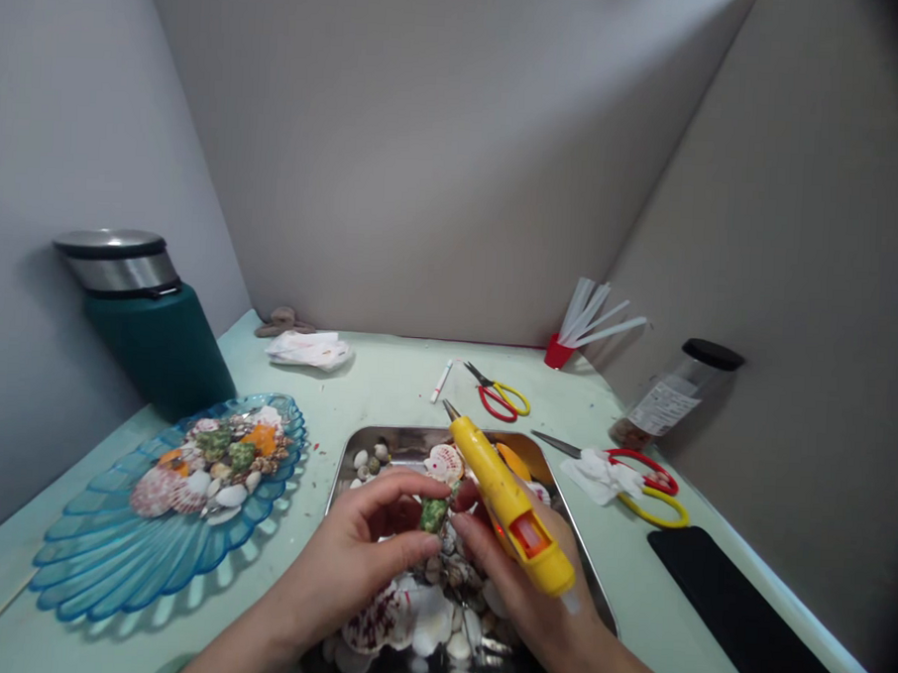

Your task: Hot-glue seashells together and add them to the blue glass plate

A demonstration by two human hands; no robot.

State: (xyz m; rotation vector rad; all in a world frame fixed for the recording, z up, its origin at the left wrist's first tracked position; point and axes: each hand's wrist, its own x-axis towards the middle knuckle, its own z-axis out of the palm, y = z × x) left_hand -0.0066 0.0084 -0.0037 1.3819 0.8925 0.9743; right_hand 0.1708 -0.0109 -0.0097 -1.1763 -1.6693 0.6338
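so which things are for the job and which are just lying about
Seem part of the job: green piece, glue gun, tray, shells, blue dish, glue sticks

Probably just lying about: flask, jar, near scissors, far scissors, crumpled tissue

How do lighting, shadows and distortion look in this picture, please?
Head view: soft, uneven light on the back wall; head view: soft shadow beside the blue dish; head view: teal bottle and clear jar lean outward, likely lens distortion; head view: dark blur in the upper-right corner.

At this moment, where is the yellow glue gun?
In the head view, the yellow glue gun is in the right hand, right of centre, above the metal tray.
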